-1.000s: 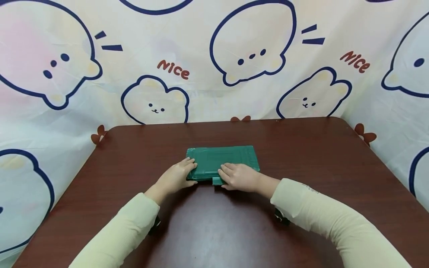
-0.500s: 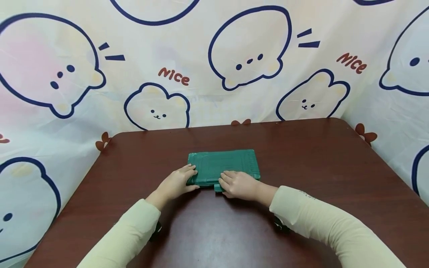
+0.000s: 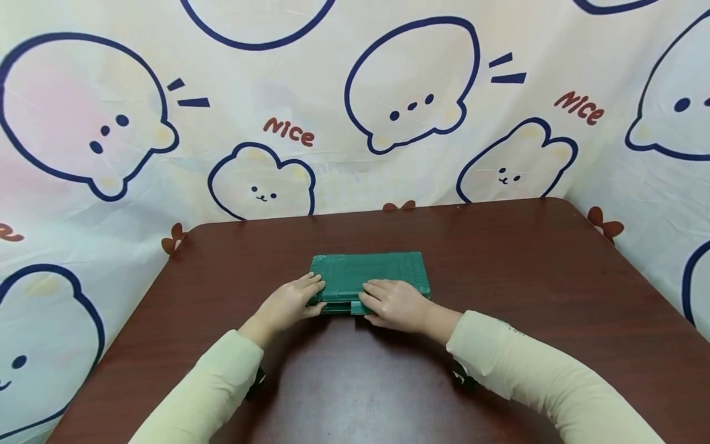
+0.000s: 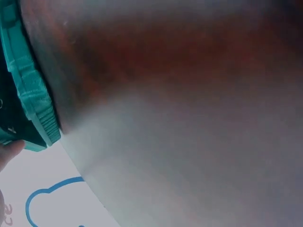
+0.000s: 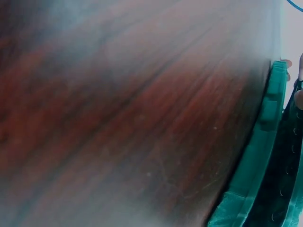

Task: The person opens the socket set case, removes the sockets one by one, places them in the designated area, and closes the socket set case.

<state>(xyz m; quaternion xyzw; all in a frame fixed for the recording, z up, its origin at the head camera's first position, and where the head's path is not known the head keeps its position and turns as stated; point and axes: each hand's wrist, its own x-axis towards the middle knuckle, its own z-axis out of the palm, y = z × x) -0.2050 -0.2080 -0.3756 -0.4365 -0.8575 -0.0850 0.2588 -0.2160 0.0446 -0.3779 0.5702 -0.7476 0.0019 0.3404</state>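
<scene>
A flat green plastic case (image 3: 368, 268) lies on the table, its lid slightly raised so that a narrow gap runs along the front edge. At the front left corner my left hand (image 3: 284, 303) grips it, fingers over the lid and thumb at the front edge. My right hand (image 3: 396, 304) holds the front edge right of a small green latch tab (image 3: 359, 308), fingers on top of the lid. In the left wrist view the case's lower wall (image 4: 33, 90) shows beside a dark gap. The right wrist view has the case's lower half (image 5: 265, 137) and the dark gap, with small pale marks inside.
The brown wooden table (image 3: 499, 265) extends around the case on all sides. Behind and beside it hangs a pale cloth (image 3: 333, 74) printed with cartoon bears and lettering.
The lid's front edge has risen from the base, and a gap has appeared there. Both hands keep their places on the case. The head view has tilted slightly upward.
</scene>
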